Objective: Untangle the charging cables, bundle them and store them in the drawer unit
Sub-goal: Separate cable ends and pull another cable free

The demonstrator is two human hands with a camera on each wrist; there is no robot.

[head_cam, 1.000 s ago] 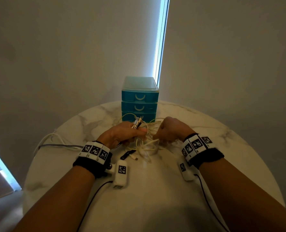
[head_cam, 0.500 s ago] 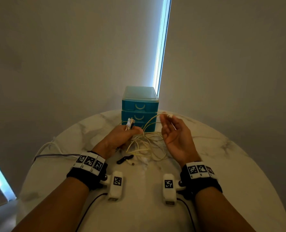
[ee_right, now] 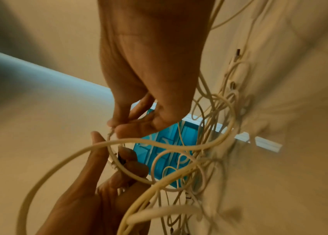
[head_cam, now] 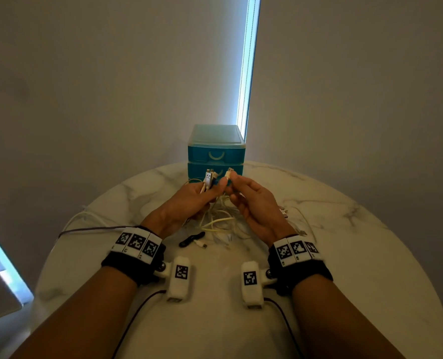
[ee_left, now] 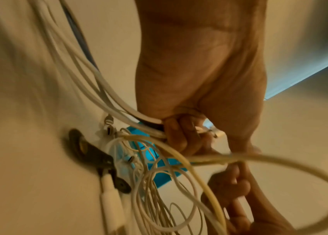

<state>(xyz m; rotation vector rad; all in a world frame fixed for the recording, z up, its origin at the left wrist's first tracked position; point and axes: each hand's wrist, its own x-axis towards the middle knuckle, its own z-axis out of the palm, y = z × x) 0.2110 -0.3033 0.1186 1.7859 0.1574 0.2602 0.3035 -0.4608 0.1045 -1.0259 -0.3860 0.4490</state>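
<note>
Left hand (head_cam: 189,203): fingers curled round a bunch of cable ends, white USB plugs (head_cam: 209,179) sticking up past the thumb. Held above the table.
Right hand (head_cam: 254,206): thumb + first finger pinch one white plug (head_cam: 228,174), other fingers loosely bent. Tip nearly touches the left thumb.
Cables (head_cam: 220,221): white + yellowish loops, still a messy tangle, hanging from both hands down to a pile on the table between the wrists.
Drawer unit (head_cam: 216,154): teal, small drawers stacked, all shut. Stands at the far edge of the table, right behind the hands. Plugs sit in front of the 2nd drawer.
In the way: hands + plugs block the lower drawer fronts. Loops cross in front of the unit in both wrist views.
Other stuff: black strap (head_cam: 191,239) on the table near the pile, just by a loose small plug. More plug ends lie to the right of the right hand. A dark cord (head_cam: 90,229) + white cords run off the left edge.
Table (head_cam: 370,255): round, white marble look. Bare top on the right side + near the person.
Behind: plain wall, bright strip of light (head_cam: 247,66) behind the unit.
</note>
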